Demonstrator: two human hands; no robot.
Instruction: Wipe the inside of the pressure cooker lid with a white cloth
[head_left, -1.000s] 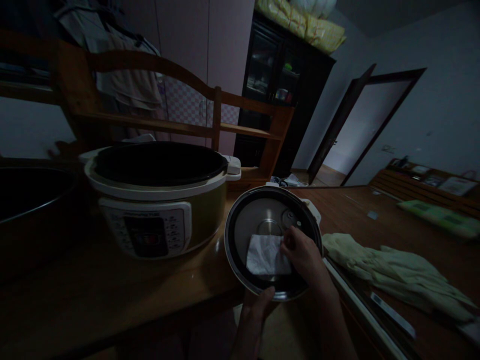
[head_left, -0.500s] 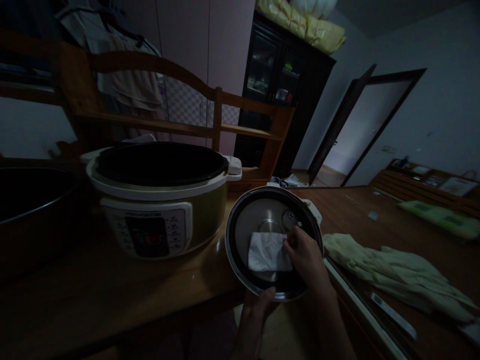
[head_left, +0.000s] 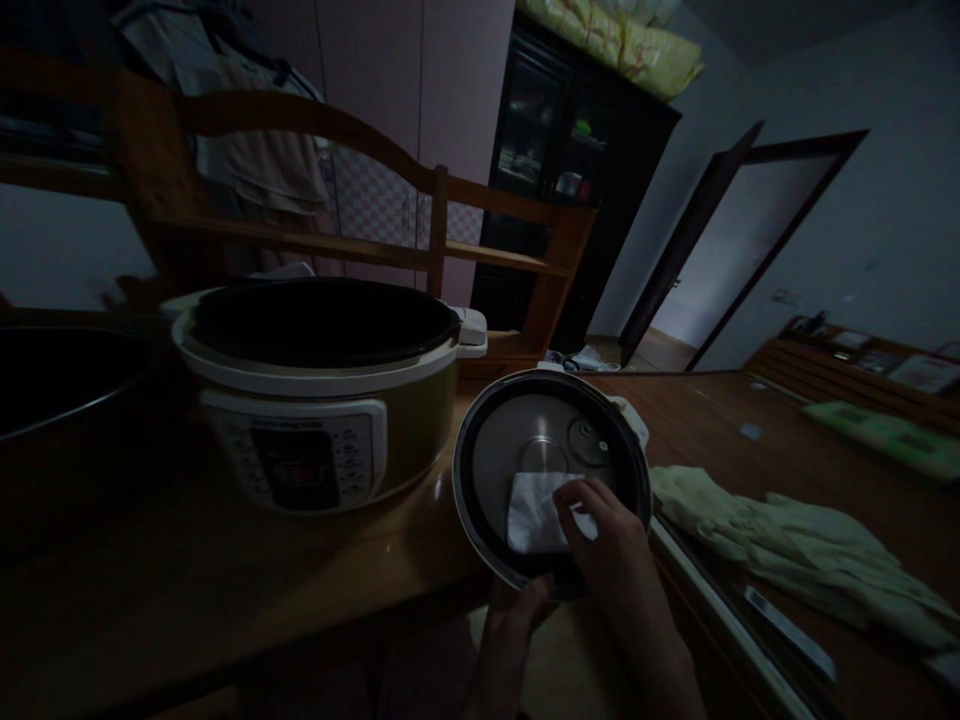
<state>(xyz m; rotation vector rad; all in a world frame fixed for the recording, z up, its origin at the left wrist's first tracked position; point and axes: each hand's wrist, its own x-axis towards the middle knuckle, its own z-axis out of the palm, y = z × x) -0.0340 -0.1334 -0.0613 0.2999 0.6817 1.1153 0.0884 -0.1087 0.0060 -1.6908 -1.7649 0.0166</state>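
A round lid [head_left: 496,430] is tilted with its metal inner side toward me; a black ring runs around it. My left hand [head_left: 517,625] grips the lower rim, thumb over the edge and the other fingers hidden underneath. A folded white cloth [head_left: 529,515] lies against the lower half of the inner side. Over its right part, my right hand [head_left: 600,525] is curled, thumb and forefinger brought together at the cloth. Left of the lid stands a green and white electric pressure cooker [head_left: 420,420], uncovered, with a dark inside and a control panel on its front.
A large dark pot [head_left: 67,420] sits at the far left on the wooden table [head_left: 322,590]. To the right, a pale green garment [head_left: 795,535] and a slim light-coloured object [head_left: 791,630] lie on a brown surface. Behind the cooker rises a wooden rail [head_left: 315,240].
My right hand has shifted left from the cloth's right edge to over the cloth. The cloth sits slightly lower and farther right on the lid. My left hand keeps its hold.
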